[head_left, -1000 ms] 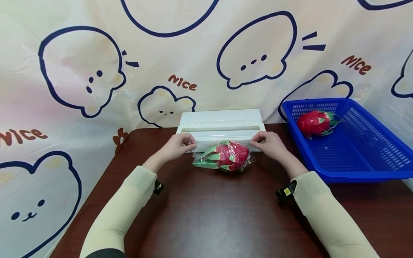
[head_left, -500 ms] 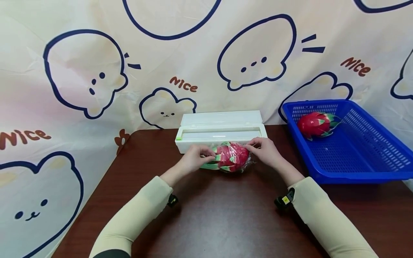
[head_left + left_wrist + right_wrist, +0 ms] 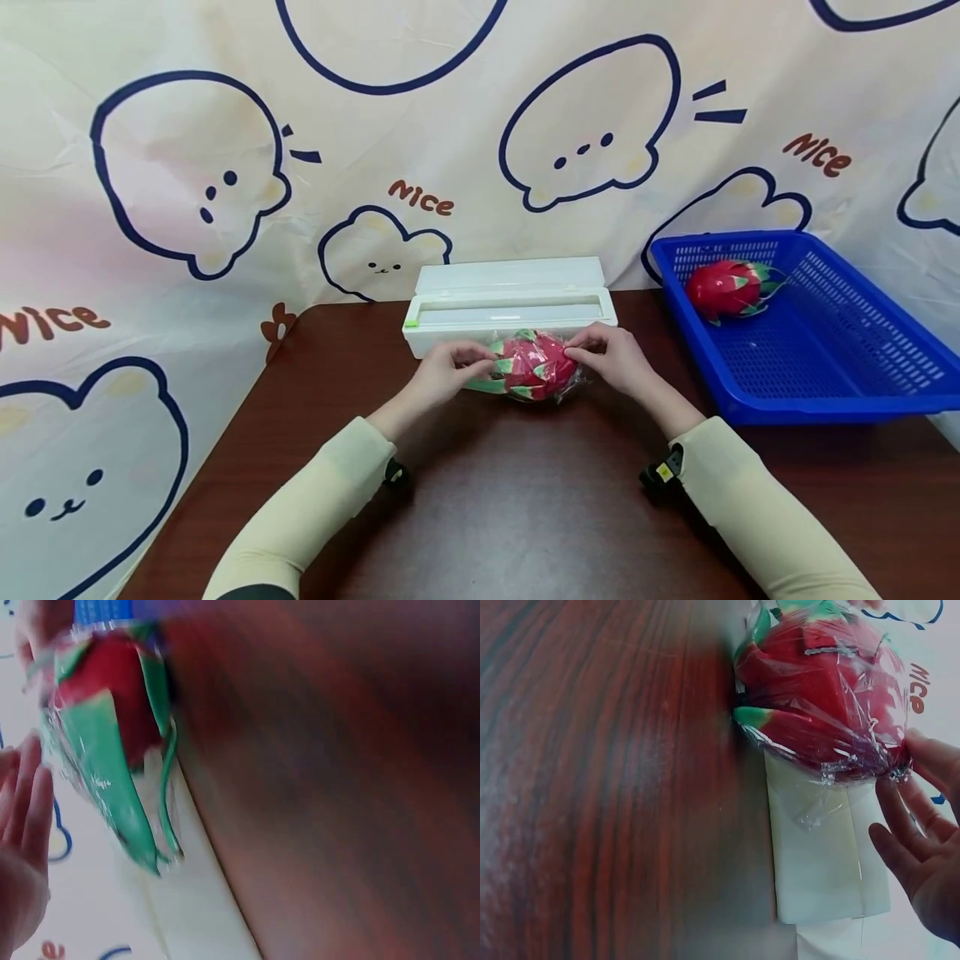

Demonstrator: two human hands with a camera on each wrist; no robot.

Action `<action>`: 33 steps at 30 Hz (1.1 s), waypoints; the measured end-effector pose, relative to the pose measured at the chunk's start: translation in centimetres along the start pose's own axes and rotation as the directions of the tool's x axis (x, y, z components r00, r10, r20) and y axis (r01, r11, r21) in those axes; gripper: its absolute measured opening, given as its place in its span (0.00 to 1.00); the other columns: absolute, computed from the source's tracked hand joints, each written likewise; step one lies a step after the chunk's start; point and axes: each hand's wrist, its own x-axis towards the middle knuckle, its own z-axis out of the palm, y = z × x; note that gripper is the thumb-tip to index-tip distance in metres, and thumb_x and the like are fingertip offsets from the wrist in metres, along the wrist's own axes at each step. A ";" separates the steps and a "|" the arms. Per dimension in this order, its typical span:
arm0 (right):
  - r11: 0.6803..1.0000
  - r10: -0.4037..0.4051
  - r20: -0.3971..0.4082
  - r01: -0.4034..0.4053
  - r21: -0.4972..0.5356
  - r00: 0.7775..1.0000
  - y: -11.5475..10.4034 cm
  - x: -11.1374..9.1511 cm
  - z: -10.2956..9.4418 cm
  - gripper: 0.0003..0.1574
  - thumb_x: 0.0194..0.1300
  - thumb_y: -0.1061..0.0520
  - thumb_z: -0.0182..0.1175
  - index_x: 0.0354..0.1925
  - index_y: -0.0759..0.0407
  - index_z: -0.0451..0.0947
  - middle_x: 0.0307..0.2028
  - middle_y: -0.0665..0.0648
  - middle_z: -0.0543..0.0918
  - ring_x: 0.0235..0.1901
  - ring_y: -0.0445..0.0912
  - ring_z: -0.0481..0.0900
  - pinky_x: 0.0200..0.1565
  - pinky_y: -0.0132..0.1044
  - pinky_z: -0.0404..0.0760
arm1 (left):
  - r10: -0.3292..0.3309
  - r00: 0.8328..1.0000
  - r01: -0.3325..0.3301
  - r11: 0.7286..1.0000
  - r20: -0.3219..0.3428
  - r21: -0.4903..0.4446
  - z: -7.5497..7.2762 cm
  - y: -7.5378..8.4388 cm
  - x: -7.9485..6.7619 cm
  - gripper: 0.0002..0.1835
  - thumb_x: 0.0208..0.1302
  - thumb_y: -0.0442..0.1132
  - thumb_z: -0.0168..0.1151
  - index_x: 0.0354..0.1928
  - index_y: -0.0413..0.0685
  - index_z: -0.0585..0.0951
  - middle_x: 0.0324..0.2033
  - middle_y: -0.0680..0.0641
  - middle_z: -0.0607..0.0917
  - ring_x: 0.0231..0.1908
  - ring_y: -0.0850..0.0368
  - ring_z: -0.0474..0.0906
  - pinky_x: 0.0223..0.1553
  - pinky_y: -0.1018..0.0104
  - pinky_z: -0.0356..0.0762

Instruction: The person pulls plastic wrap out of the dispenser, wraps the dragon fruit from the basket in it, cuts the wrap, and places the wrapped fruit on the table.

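A red dragon fruit with green scales lies on the table in front of a long white box. Clear plastic film covers it, and a loose, crinkled edge shows in the right wrist view. My left hand is at the fruit's left end, its fingers fairly straight beside the wrapped scales. At the other end, my right hand touches the film with extended fingers. The box's lid stands raised at the back, showing a white roll inside.
On the right stands a blue plastic basket with a second dragon fruit in its far left corner. A patterned cloth hangs behind the brown table.
Both hands have moved inward and down from the box's front to the fruit, the left hand farther. Over the last half second they have shifted only slightly.
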 end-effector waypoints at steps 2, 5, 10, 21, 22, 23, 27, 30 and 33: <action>1.000 -0.014 0.005 0.014 0.012 1.000 0.0 0.0 0.1 0.04 0.59 0.61 0.70 0.35 0.60 0.86 0.32 0.54 0.84 0.32 0.46 0.80 0.37 0.38 0.78 | -0.022 0.999 0.023 1.000 -0.024 0.020 -0.8 -0.5 0.4 0.09 0.65 0.38 0.65 0.45 0.43 0.84 0.39 0.48 0.86 0.41 0.51 0.82 0.45 0.51 0.79; 0.998 -0.046 0.011 0.046 0.034 0.999 -0.1 -0.1 0.4 0.04 0.58 0.63 0.69 0.35 0.60 0.85 0.32 0.54 0.84 0.33 0.47 0.80 0.37 0.37 0.78 | -0.066 0.998 0.067 0.995 -0.013 0.073 -1.7 -1.4 1.1 0.16 0.63 0.40 0.67 0.52 0.44 0.81 0.48 0.47 0.83 0.51 0.51 0.77 0.54 0.52 0.74; 0.996 -0.076 0.031 0.074 0.055 0.997 -0.1 -0.3 0.8 0.04 0.58 0.64 0.69 0.35 0.60 0.86 0.33 0.54 0.85 0.34 0.47 0.79 0.38 0.35 0.78 | -0.092 0.981 0.072 0.990 0.168 0.121 -1.9 -2.4 1.4 0.28 0.62 0.44 0.69 0.63 0.46 0.75 0.60 0.45 0.77 0.61 0.48 0.70 0.60 0.49 0.68; 0.990 -0.098 0.105 0.086 0.115 0.990 -0.4 -0.5 0.7 0.08 0.58 0.62 0.70 0.38 0.63 0.86 0.41 0.58 0.84 0.43 0.51 0.80 0.43 0.41 0.79 | 0.075 0.962 -0.140 0.961 0.263 0.237 -1.8 -1.8 0.0 0.31 0.56 0.48 0.72 0.64 0.60 0.76 0.56 0.54 0.80 0.53 0.60 0.74 0.55 0.59 0.72; 0.988 -0.097 0.127 0.081 0.128 0.987 -0.4 -0.4 0.6 0.11 0.60 0.62 0.69 0.41 0.65 0.85 0.44 0.60 0.83 0.45 0.53 0.80 0.46 0.44 0.79 | 0.078 0.961 -0.147 0.957 0.264 0.251 -1.8 -1.8 0.0 0.31 0.56 0.50 0.72 0.63 0.61 0.76 0.56 0.54 0.80 0.52 0.60 0.74 0.54 0.59 0.73; 0.988 -0.091 0.155 0.069 0.141 0.984 -0.3 -0.3 0.6 0.14 0.61 0.60 0.68 0.45 0.66 0.83 0.47 0.62 0.82 0.48 0.54 0.79 0.49 0.46 0.78 | 0.077 0.961 -0.148 0.955 0.264 0.259 -1.8 -1.8 0.0 0.31 0.56 0.50 0.72 0.63 0.61 0.76 0.55 0.54 0.80 0.51 0.60 0.74 0.54 0.59 0.73; 0.988 -0.028 0.289 -0.018 0.155 0.957 -0.4 0.1 0.7 0.31 0.67 0.54 0.63 0.62 0.67 0.71 0.59 0.67 0.75 0.60 0.59 0.72 0.59 0.53 0.69 | 0.074 0.962 -0.146 0.954 0.265 0.263 -1.9 -1.8 0.0 0.30 0.56 0.52 0.72 0.63 0.62 0.77 0.54 0.55 0.81 0.50 0.60 0.75 0.52 0.59 0.75; 0.991 -0.018 0.359 -0.032 0.132 0.933 -0.4 0.2 0.8 0.36 0.69 0.49 0.60 0.68 0.64 0.65 0.63 0.67 0.71 0.63 0.59 0.68 0.61 0.54 0.67 | 0.090 0.957 -0.158 0.959 0.274 0.234 -1.8 -1.7 0.0 0.30 0.57 0.50 0.72 0.63 0.61 0.77 0.55 0.54 0.81 0.51 0.60 0.75 0.54 0.58 0.74; 0.991 -0.038 0.391 -0.016 0.134 0.920 -0.4 0.0 1.1 0.34 0.71 0.48 0.57 0.70 0.60 0.65 0.64 0.66 0.71 0.61 0.57 0.69 0.60 0.55 0.68 | 0.111 0.949 -0.175 0.964 0.296 0.200 -1.7 -1.9 0.0 0.31 0.58 0.46 0.71 0.65 0.58 0.75 0.58 0.54 0.79 0.55 0.59 0.74 0.56 0.58 0.72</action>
